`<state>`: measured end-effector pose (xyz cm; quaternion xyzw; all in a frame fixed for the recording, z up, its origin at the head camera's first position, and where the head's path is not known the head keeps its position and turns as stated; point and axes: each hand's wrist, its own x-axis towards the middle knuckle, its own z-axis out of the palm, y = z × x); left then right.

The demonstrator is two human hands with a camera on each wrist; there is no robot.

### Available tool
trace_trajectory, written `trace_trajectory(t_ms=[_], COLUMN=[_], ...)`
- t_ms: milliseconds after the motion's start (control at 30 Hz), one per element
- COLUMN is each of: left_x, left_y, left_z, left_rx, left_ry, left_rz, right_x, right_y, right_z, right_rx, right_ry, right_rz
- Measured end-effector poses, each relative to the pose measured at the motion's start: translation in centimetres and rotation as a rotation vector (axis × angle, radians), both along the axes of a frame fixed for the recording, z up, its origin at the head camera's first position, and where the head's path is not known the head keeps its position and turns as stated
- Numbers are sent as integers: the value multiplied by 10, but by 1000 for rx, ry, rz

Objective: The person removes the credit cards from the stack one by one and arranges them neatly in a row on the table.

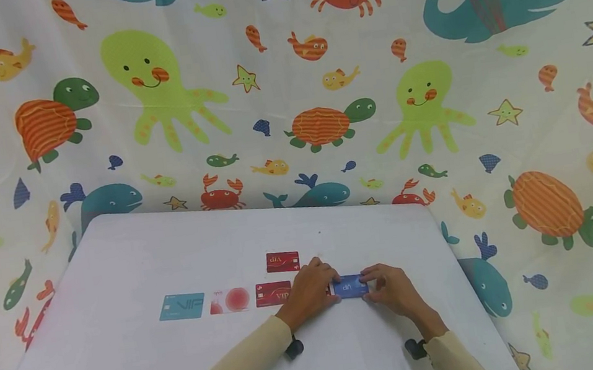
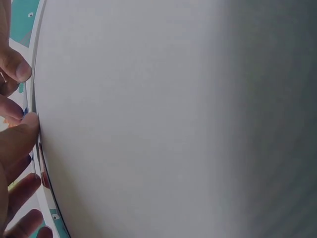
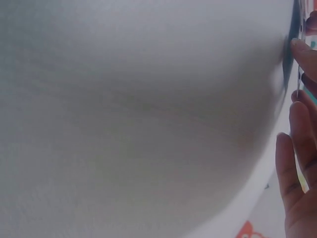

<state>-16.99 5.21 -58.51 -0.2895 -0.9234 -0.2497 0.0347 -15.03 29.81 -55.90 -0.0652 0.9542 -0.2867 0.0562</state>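
Note:
A blue VIP card (image 1: pixel 349 287), its lettering upside down, is between my two hands. My left hand (image 1: pixel 306 291) pinches its left end with thumb and forefinger. At the right end, my right hand (image 1: pixel 396 289) pinches the card's edge. A sliver of red shows by the left fingers, mostly hidden. In the left wrist view, my left hand (image 2: pixel 17 148) is cut off at the left edge. The right wrist view has my right hand (image 3: pixel 302 158) at its right edge, its lower fingers extended.
Left of my hands, a teal VIP card (image 1: pixel 182 306), a pink-and-white card (image 1: pixel 229 301) and a red VIP card (image 1: pixel 272 293) lie in a row on the white table (image 1: pixel 116 265). Above them lies another red card (image 1: pixel 282 261), upside down. A sea-animal curtain (image 1: pixel 243 123) hangs behind.

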Motion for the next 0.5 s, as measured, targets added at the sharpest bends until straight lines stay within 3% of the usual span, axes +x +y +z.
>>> trace_trajectory(t_ms=[500], left_x=[1], left_y=[0], left_z=[-1], left_rx=[14], left_ry=[18], left_rz=[-1], right_x=[4], right_y=[2], right_z=[-4], right_rx=[10], right_ry=[56], right_rz=[12])
